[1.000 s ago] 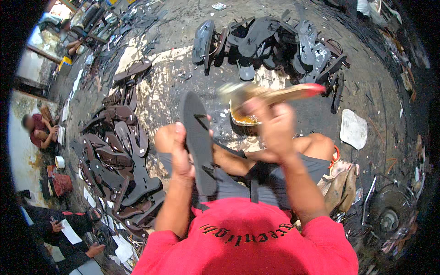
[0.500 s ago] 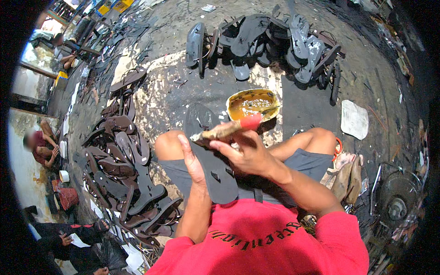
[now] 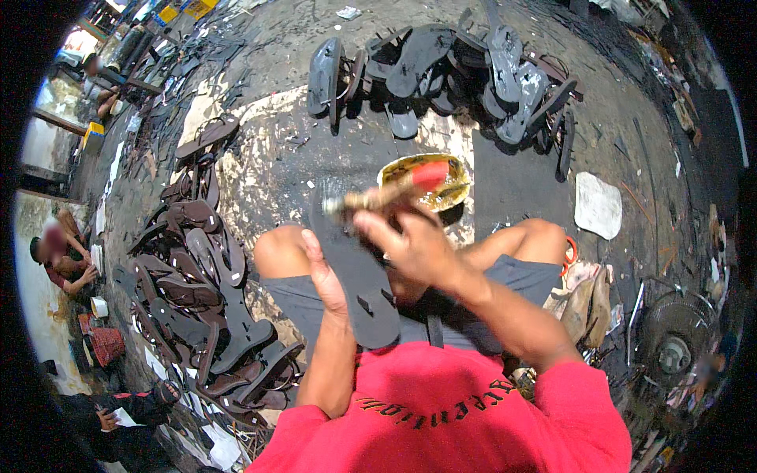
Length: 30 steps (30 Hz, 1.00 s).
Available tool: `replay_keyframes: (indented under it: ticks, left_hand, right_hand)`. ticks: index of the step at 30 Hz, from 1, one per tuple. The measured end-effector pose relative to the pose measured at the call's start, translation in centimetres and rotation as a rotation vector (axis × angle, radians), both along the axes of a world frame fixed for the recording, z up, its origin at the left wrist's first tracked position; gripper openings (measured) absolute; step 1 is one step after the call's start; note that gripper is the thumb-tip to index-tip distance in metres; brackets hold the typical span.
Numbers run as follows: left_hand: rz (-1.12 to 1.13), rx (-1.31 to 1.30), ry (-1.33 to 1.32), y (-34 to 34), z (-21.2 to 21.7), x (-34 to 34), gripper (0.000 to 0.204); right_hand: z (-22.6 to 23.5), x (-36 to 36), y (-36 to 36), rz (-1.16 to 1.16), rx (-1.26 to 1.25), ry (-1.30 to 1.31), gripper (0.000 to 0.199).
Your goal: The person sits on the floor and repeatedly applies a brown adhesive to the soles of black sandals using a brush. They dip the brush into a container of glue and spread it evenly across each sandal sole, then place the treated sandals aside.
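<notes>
While the left hand [image 3: 325,272] props a flat black rubber sandal sole [image 3: 355,276] over the lap, fingers closed along its edge, the right hand [image 3: 410,244] grips a red-handled brush [image 3: 390,191] at the sole's far end. Beyond: yellow glue bowl [image 3: 426,183], then piled black soles [image 3: 457,71] on the floor.

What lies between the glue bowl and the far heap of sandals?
In the head view, only bare stained floor separates the glue bowl from the sandal heap.
</notes>
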<state>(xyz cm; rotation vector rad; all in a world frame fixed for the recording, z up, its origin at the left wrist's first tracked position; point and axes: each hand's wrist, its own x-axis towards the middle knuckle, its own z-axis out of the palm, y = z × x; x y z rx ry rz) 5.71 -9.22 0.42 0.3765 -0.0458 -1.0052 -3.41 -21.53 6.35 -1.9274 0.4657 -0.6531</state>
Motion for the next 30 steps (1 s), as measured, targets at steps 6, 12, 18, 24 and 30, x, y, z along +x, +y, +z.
replay_keyframes:
  ticks: [6,12,18,24,30]
  left_hand:
    - [-0.117,0.006,0.009,0.5,0.4,-1.4,0.085]
    - [-0.027,0.187,0.101,5.6,-1.1,-4.5,0.089]
    - [-0.328,0.308,-0.037,10.5,0.0,-7.1,0.104]
    - [-0.182,0.290,-0.018,6.9,-4.7,-3.6,0.084]
    - [-0.130,-0.058,-0.130,-2.0,-3.5,3.4,0.075]
  right_hand:
    - [-5.0,-0.3,-3.9,-0.137,-0.213,-0.030,0.029]
    - [-16.7,-0.8,-11.7,-0.177,-0.444,0.553,0.032]
    - [-13.4,-2.3,-12.4,-0.244,-0.395,0.190,0.020]
    - [-9.7,-10.4,-16.0,-0.115,-0.770,0.751,0.019]
    - [0.7,-6.2,-5.3,-0.470,0.182,0.130,0.044]
